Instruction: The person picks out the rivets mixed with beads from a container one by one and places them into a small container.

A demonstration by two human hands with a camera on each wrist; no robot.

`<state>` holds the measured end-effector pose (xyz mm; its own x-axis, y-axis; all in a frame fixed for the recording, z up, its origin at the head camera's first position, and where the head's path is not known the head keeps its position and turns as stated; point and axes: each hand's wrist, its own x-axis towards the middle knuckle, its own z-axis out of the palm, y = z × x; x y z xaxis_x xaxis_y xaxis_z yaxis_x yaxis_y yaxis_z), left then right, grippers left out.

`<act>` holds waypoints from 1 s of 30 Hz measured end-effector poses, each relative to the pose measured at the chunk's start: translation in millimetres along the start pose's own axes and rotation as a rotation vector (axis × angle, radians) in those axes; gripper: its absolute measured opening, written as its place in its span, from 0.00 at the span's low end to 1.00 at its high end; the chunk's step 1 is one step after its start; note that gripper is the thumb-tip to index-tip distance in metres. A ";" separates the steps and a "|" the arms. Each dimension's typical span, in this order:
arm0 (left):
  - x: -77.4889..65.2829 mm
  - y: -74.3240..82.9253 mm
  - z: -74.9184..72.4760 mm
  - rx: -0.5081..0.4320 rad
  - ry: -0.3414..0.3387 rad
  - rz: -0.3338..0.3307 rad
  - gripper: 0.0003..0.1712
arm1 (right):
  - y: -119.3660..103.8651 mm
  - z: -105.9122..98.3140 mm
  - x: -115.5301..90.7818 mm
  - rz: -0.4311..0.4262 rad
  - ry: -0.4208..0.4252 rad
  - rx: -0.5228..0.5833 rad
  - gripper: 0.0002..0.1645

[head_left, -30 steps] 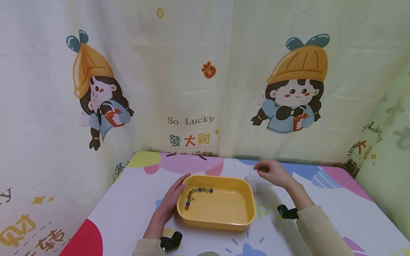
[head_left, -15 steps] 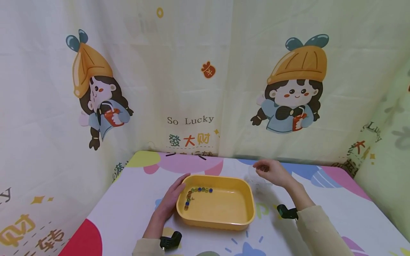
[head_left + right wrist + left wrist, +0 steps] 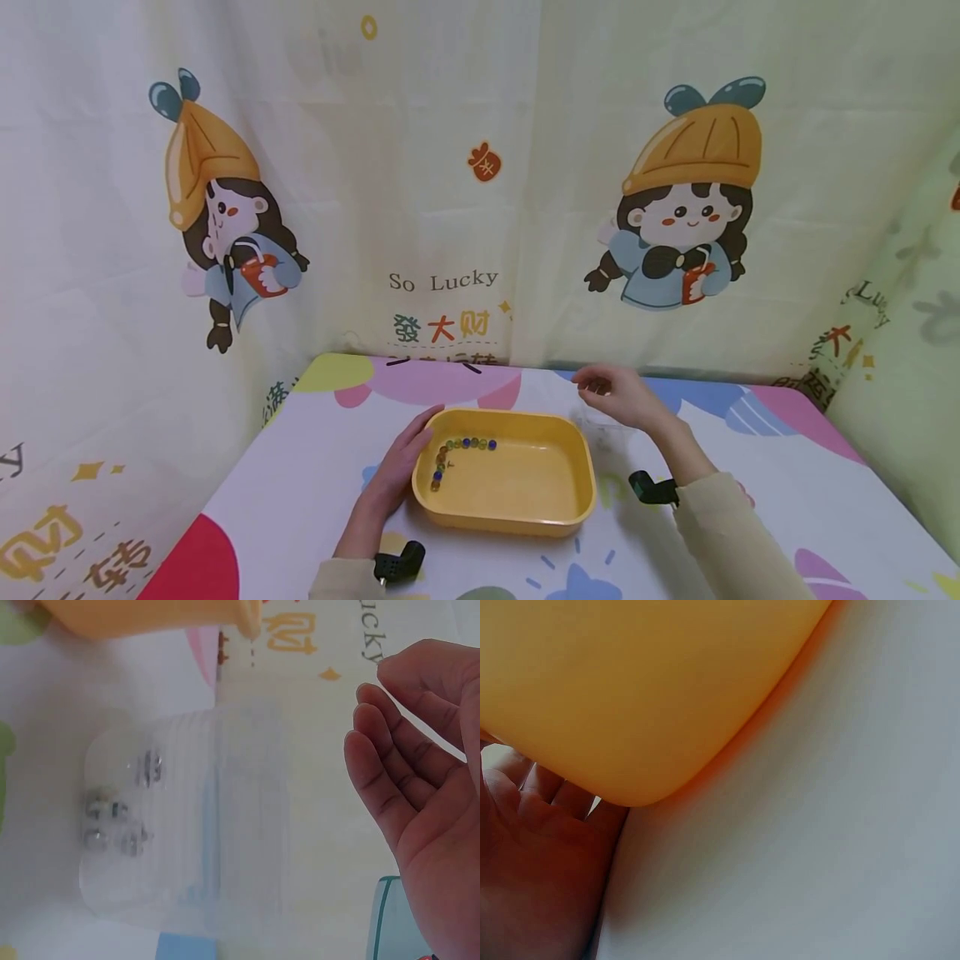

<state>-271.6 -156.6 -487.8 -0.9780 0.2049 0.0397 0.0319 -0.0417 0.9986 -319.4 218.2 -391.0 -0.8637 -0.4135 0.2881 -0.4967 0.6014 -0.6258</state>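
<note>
A yellow tray (image 3: 517, 527) stands on the table, with a bent row of several coloured glass marbles (image 3: 467, 443) along its far and left inner walls. My left hand (image 3: 396, 467) holds the tray's left side, thumb at the rim; in the left wrist view the fingers (image 3: 544, 782) run behind its wall. My right hand (image 3: 618, 395) is raised over a clear plastic box (image 3: 180, 892) right of the tray. Its fingers are bent, tips close to the thumb; I cannot tell whether something small is between them. Several marbles (image 3: 131, 844) show blurred in the box.
A patterned cloth covers the table (image 3: 300, 467). Printed fabric (image 3: 450, 208) hangs right behind the table's far edge and along both sides. A black wrist camera (image 3: 401, 562) sits on the left wrist, another camera (image 3: 652, 488) on the right.
My right hand has moved a little left and up, toward the tray, from over the clear box. My left hand and the tray stay in place; the head view has shifted slightly.
</note>
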 end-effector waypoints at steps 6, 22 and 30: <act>0.2 -1.7 0.1 -0.002 -0.008 0.017 0.29 | -11.6 5.6 5.6 -0.012 -0.005 0.026 0.10; -0.9 -1.5 -0.6 -0.013 -0.003 0.009 0.29 | -42.8 25.3 25.2 -0.138 -0.009 0.064 0.10; 0.3 -3.3 -1.1 -0.020 -0.006 0.018 0.29 | -59.0 43.7 39.1 -0.185 -0.041 0.091 0.10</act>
<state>-272.2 -157.5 -491.1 -0.9760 0.2102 0.0577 0.0450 -0.0647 0.9969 -320.1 136.6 -374.5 -0.7532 -0.5400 0.3756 -0.6352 0.4490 -0.6284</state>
